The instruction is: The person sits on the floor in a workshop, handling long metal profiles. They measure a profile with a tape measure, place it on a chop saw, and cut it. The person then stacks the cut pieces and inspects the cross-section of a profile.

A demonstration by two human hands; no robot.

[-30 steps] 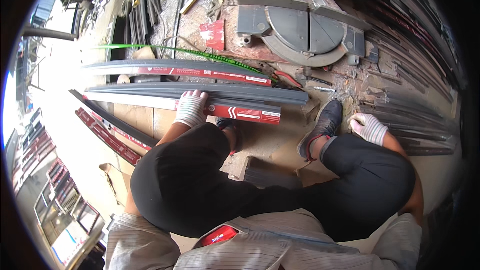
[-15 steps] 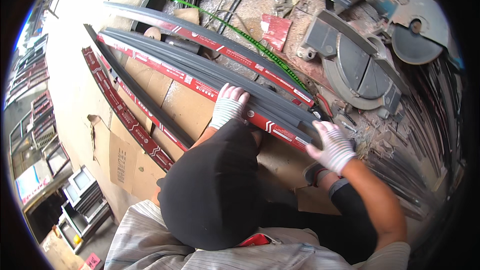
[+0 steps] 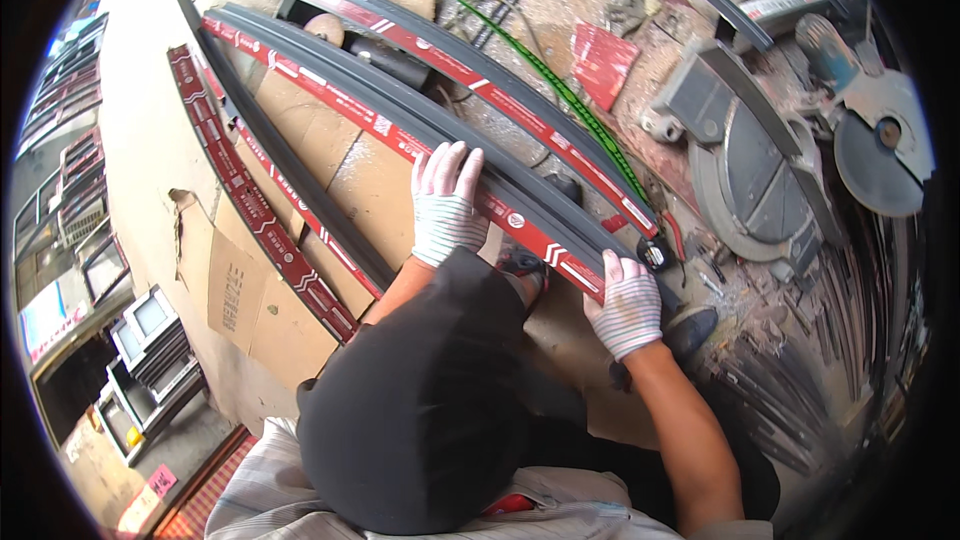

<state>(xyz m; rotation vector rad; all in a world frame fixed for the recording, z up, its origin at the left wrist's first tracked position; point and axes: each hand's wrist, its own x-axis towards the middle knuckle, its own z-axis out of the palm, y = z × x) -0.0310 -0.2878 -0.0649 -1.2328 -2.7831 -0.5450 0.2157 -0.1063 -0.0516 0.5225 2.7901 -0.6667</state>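
Note:
A long dark grey frame profile [image 3: 345, 78] with a red and white film strip on its near side slants across in front of me. My left hand [image 3: 448, 205], in a striped white glove, is wrapped over it near the middle, fingertips on its upper side. My right hand [image 3: 628, 302], gloved alike, grips its near right end, fingers on top and thumb on the near side. The undersides of both grips are hidden. Just beyond lies another filmed profile [image 3: 500, 90]. Beside that one, a green tape measure blade [image 3: 560, 88] is drawn out from its dark case [image 3: 656, 255].
Two more red-filmed profiles [image 3: 255, 205] rest on flattened cardboard [image 3: 235, 285] at the left. To the right stands a mitre saw [image 3: 750, 180] with a round blade. Dark offcuts [image 3: 770, 390] litter the floor. A red square sheet [image 3: 603, 65] lies beyond the tape.
My right hand has come in from just off the profile's right end and closed on it. My left hand stays on the profile. The whole view has shifted slightly.

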